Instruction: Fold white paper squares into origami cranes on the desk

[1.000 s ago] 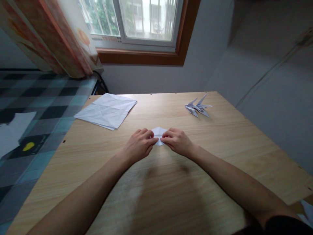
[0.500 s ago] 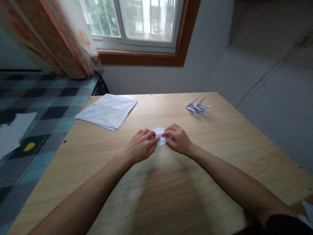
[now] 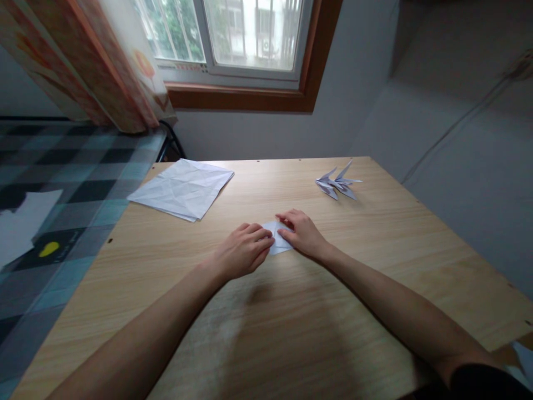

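Note:
A small folded piece of white paper [image 3: 278, 243] lies flat on the wooden table [image 3: 375, 261], mostly covered by both hands. My left hand [image 3: 242, 254] rests on its left side with the fingers curled and pressed down on it. My right hand [image 3: 302, 234] lies over its right and far side, fingers pressed together on the paper. Only a small patch of the paper shows between the two hands.
A stack of creased white sheets [image 3: 182, 188] lies at the table's far left corner. Finished folded paper figures [image 3: 337, 183] sit at the far right. A checked bedcover [image 3: 54, 205] borders the left edge; wall, window and curtain stand behind.
The folded paper now lies flatter and slightly lower. My right hand slid forward over its far edge, and my left hand's fingers shifted onto its left side.

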{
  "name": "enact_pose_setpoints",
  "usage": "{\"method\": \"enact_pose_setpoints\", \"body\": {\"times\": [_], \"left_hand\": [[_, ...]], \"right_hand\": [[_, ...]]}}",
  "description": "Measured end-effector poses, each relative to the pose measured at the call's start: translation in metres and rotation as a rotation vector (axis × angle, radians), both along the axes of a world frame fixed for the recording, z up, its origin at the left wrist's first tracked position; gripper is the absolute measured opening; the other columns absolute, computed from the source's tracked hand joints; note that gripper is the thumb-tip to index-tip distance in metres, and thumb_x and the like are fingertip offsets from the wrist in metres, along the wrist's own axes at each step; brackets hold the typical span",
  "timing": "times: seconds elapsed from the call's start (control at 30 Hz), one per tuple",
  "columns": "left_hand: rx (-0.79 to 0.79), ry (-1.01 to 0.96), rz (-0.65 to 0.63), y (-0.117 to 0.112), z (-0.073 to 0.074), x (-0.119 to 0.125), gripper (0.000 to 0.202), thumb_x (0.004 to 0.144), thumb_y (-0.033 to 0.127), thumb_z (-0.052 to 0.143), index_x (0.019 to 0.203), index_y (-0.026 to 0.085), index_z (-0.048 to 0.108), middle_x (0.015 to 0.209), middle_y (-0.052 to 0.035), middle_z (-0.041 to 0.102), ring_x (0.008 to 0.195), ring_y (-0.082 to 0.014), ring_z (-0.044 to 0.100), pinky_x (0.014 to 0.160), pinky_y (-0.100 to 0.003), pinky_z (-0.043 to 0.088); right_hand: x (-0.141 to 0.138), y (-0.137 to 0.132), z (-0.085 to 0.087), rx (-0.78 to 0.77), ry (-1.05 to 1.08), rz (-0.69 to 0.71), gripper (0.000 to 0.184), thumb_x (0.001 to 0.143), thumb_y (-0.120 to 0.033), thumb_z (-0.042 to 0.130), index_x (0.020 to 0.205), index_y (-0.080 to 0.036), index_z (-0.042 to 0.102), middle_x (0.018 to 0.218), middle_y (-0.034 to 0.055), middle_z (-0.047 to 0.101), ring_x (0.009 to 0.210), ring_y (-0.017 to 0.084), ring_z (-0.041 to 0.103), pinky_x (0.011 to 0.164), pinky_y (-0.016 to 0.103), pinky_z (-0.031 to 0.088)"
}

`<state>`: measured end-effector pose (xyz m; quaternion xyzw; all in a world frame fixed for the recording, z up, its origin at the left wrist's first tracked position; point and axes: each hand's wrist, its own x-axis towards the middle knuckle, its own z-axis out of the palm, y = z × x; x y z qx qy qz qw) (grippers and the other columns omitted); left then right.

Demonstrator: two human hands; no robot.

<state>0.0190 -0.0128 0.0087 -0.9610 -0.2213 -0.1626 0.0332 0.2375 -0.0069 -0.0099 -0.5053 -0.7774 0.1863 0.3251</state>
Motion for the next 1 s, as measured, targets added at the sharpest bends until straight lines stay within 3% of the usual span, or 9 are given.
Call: {"method": "enact_pose_setpoints", "body": {"times": [0.2,0.37,0.47,0.6,0.8,1.0], "left_hand": [[0.003,-0.005,0.004,0.000,-0.002,0.000,0.024,0.095,0.023,0.049,0.109,0.019,0.068,0.110,-0.0066,0.070,0.097,-0.0210,0.061,0.083,-0.036,0.045],[0.015,-0.006,0.005,0.000,-0.001,0.000,0.024,0.094,0.023,0.049,0.108,0.019,0.068,0.110,-0.0070,0.069,0.096,-0.0211,0.060,0.082,-0.036,0.045],[0.033,-0.008,0.020,0.000,-0.001,0.000,0.024,0.094,0.023,0.050,0.108,0.020,0.069,0.107,-0.0080,0.066,0.094,-0.0214,0.058,0.081,-0.037,0.045],[0.060,0.002,0.032,0.000,0.000,-0.001,0.022,0.094,0.026,0.052,0.106,0.022,0.070,0.099,-0.0080,0.065,0.091,-0.0230,0.056,0.081,-0.039,0.044],[0.054,-0.031,-0.001,0.000,0.001,-0.002,0.020,0.094,0.024,0.052,0.104,0.021,0.069,0.122,-0.0076,0.067,0.110,-0.0232,0.060,0.091,-0.039,0.045],[-0.008,-0.024,0.010,0.002,-0.003,-0.003,0.025,0.097,0.026,0.048,0.107,0.019,0.069,0.121,-0.0066,0.071,0.110,-0.0216,0.065,0.094,-0.037,0.049]], "right_hand": [[-0.002,0.003,-0.002,-0.088,0.095,-0.026,0.040,0.075,-0.006,0.067,0.114,-0.015,0.069,0.090,0.0048,0.068,0.083,0.018,0.059,0.083,0.033,0.048],[-0.002,0.000,0.001,-0.073,0.134,-0.028,0.027,0.076,-0.003,0.067,0.099,-0.015,0.073,0.078,0.0013,0.064,0.075,0.015,0.058,0.074,0.029,0.047],[-0.003,-0.005,0.000,0.034,0.067,0.007,0.017,0.080,-0.006,0.064,0.086,-0.017,0.075,0.080,0.0037,0.065,0.079,0.017,0.059,0.076,0.030,0.048],[-0.004,-0.012,-0.002,0.150,-0.073,0.058,0.022,0.081,-0.005,0.061,0.087,-0.020,0.076,0.089,0.0059,0.069,0.088,0.020,0.061,0.083,0.034,0.049],[-0.003,-0.017,0.005,0.204,-0.238,0.132,0.020,0.082,-0.009,0.062,0.091,-0.018,0.077,0.101,0.0080,0.073,0.097,0.023,0.061,0.090,0.037,0.050],[0.001,-0.020,0.011,0.249,-0.353,0.220,0.019,0.093,-0.018,0.057,0.094,-0.017,0.076,0.105,0.0093,0.075,0.095,0.022,0.064,0.091,0.038,0.048]]}}
